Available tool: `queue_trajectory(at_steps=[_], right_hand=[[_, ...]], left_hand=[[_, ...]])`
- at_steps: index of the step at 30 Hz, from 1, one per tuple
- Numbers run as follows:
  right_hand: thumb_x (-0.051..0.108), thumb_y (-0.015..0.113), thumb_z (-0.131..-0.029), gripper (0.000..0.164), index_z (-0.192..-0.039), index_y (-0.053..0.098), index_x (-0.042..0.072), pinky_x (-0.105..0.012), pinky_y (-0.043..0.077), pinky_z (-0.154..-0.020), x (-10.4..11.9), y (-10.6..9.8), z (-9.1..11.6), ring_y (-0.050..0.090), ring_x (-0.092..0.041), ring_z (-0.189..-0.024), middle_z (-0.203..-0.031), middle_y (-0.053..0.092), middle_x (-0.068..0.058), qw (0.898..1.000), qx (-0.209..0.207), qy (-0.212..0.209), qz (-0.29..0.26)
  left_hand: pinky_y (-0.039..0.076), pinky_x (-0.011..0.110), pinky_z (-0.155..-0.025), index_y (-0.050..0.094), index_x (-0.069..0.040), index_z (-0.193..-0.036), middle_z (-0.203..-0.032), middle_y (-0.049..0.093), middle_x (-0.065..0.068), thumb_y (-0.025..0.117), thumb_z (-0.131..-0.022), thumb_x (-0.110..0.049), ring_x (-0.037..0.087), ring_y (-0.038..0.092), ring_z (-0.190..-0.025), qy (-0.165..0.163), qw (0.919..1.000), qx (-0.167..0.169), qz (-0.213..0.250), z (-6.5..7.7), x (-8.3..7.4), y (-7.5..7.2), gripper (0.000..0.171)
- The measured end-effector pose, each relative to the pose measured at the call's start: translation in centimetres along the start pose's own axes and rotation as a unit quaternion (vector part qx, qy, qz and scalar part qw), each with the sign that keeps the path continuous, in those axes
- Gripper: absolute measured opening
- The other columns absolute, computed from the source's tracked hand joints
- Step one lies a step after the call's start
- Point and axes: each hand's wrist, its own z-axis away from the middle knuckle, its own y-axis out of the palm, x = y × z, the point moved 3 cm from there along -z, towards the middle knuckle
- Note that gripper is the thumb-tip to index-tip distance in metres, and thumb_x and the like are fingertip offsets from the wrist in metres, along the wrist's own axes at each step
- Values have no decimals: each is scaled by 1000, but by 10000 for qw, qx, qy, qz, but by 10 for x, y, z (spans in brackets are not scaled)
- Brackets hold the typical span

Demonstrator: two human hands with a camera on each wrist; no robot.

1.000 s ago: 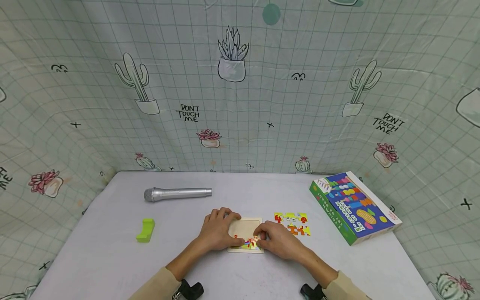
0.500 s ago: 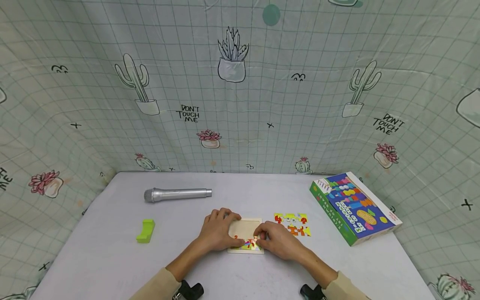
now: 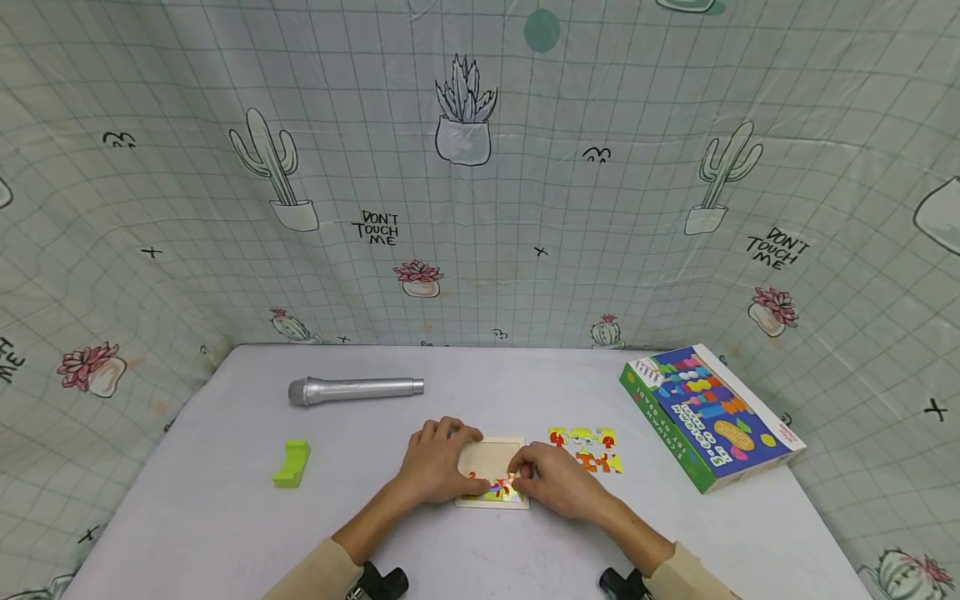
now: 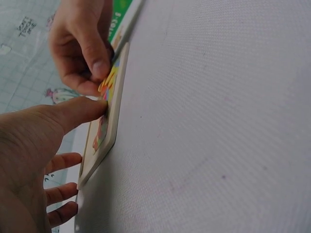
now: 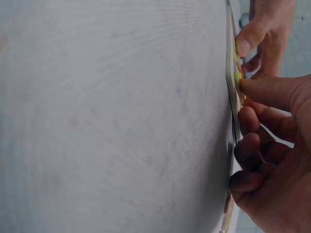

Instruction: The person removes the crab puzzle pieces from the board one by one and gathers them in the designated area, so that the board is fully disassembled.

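A small wooden puzzle tray (image 3: pixel 491 454) lies on the table, with colourful puzzle pieces (image 3: pixel 498 490) along its near side and bare wood beyond. My left hand (image 3: pixel 433 467) spans its left side. The straight thumb presses on the pieces, and the other fingers reach along the tray's edge, spread in the left wrist view. At the right of that row, my right hand (image 3: pixel 558 482) pinches a puzzle piece (image 4: pixel 108 81) between thumb and index finger, the other fingers curled. Fingertips partly hide this piece. More puzzle pieces (image 3: pixel 582 436) lie joined or close together right of the tray.
A silver microphone (image 3: pixel 356 389) lies at the back left, with a green block (image 3: pixel 292 463) nearer on the left. A colourful box (image 3: pixel 708 417) rests at the right. A patterned cloth (image 3: pixel 480 208) hangs behind the white table (image 3: pixel 187 500).
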Motion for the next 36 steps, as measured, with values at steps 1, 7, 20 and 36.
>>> queue_trajectory(at_steps=[1, 7, 20, 36], right_hand=[[15, 71, -90, 7, -95, 71, 19, -24, 43, -66, 1, 0, -1, 51, -3, -70, -79, 55, 13, 10000, -18, 2, 44], [15, 72, -87, 7, -91, 70, 20, -25, 41, -64, 4, -1, -3, 50, -4, -69, -77, 55, 12, 9997, -6, 80, 243], [15, 75, -85, 8, -88, 70, 20, -24, 41, -62, 5, 0, -7, 48, -3, -66, -76, 54, 12, 9991, 10, 8, 418], [13, 75, -84, 8, -86, 70, 18, -25, 41, -61, 5, 0, -9, 49, -6, -66, -75, 55, 9, 9995, 57, 170, 269]], left_hand=[[34, 60, -102, 63, -21, -127, -131, 52, 12, 83, -74, -51, 37, 45, -121, 4, 10000, -2, -5, 0, 0, 0, 64], [35, 59, -100, 63, -20, -127, -130, 52, 12, 83, -74, -52, 36, 45, -119, 26, 10000, -13, -20, 1, -1, 0, 64], [35, 59, -99, 61, -23, -132, -131, 49, 12, 76, -77, -50, 37, 43, -119, 72, 9995, 180, -256, 1, -4, 0, 62], [30, 64, -101, 59, -24, -132, -130, 47, 12, 76, -78, -56, 35, 41, -117, 83, 9997, 101, -197, -1, -7, 2, 65]])
